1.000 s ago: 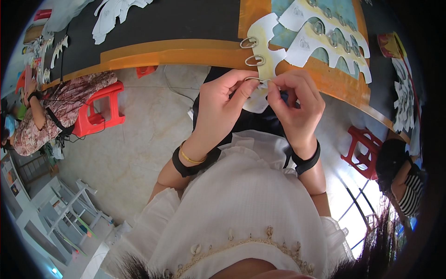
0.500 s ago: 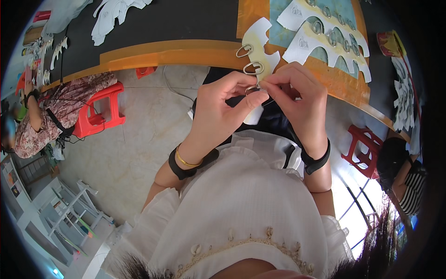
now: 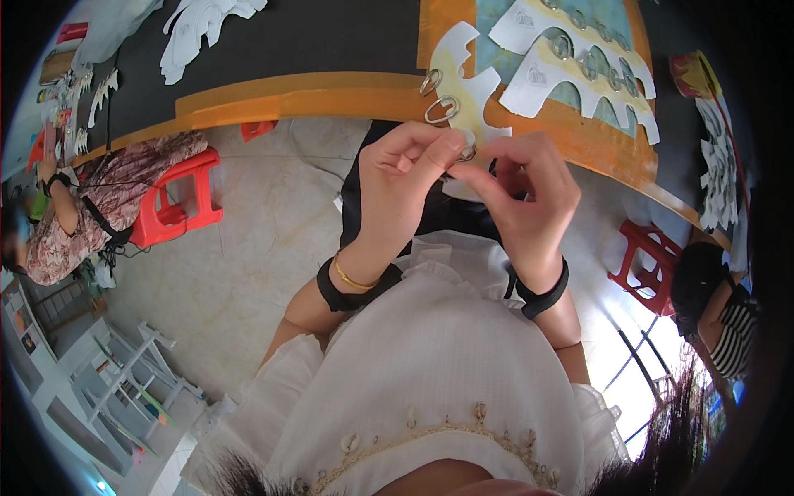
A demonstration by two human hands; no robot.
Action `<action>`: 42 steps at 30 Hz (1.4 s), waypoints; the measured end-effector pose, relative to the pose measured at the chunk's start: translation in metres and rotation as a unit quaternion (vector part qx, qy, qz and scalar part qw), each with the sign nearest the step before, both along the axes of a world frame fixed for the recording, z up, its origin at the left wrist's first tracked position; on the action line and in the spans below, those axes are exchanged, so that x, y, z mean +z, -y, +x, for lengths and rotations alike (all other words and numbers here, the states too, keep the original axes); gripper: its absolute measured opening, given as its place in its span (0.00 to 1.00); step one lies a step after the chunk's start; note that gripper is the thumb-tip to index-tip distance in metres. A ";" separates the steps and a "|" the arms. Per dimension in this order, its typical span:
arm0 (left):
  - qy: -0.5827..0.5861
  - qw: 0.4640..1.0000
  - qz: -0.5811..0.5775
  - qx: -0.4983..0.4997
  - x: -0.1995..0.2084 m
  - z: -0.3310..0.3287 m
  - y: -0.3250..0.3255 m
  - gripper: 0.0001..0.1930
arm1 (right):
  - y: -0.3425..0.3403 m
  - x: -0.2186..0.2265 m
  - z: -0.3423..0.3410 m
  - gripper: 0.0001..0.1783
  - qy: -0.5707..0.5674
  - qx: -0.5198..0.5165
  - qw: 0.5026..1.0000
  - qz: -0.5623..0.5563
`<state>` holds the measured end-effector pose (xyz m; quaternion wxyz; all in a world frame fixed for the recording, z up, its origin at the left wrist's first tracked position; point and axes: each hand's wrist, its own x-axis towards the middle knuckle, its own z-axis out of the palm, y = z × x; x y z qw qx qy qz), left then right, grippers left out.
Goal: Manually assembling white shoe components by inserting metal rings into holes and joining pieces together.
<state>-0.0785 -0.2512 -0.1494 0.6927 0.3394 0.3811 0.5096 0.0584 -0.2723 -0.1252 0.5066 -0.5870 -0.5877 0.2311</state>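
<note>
A white scalloped strip [image 3: 473, 97] with a yellowish coating hangs past the table's front edge, over my lap. Two oval metal rings [image 3: 442, 109] sit along its left side, and a third ring [image 3: 468, 153] shows between my fingertips. Thumb and fingers of my left hand [image 3: 395, 183] pinch the strip beside this third ring. From the other side, my right hand [image 3: 533, 198] is closed with curled fingers, its thumb on the strip just below the ring. The fingers partly cover the strip's lower end.
Two similar strips with rings [image 3: 571, 78] lie on a blue-green sheet on the black table [image 3: 331, 37], edged in orange tape. White pieces [image 3: 198, 37] are stacked at the far left, more [image 3: 718, 165] at right. People sit by red stools [image 3: 184, 194] on both sides.
The strip has tilted, its lower right lobe coming into view. My left thumb has moved up over the third ring, and my right fingertips have drawn slightly down and apart.
</note>
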 end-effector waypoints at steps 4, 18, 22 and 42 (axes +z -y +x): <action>0.003 1.000 -0.013 -0.017 0.002 0.002 -0.001 0.07 | 0.002 -0.005 0.000 0.13 0.025 0.002 1.000 -0.009; -0.132 0.985 0.096 0.058 -0.003 0.000 0.004 0.07 | 0.003 0.004 0.008 0.07 -0.235 -0.053 0.960 -0.139; -0.130 0.985 0.107 0.043 0.001 0.006 0.007 0.08 | 0.003 0.005 0.003 0.11 -0.207 0.007 0.965 -0.159; -0.257 0.945 0.201 0.025 0.001 -0.001 0.001 0.06 | -0.013 -0.006 0.008 0.09 0.073 0.007 0.995 0.069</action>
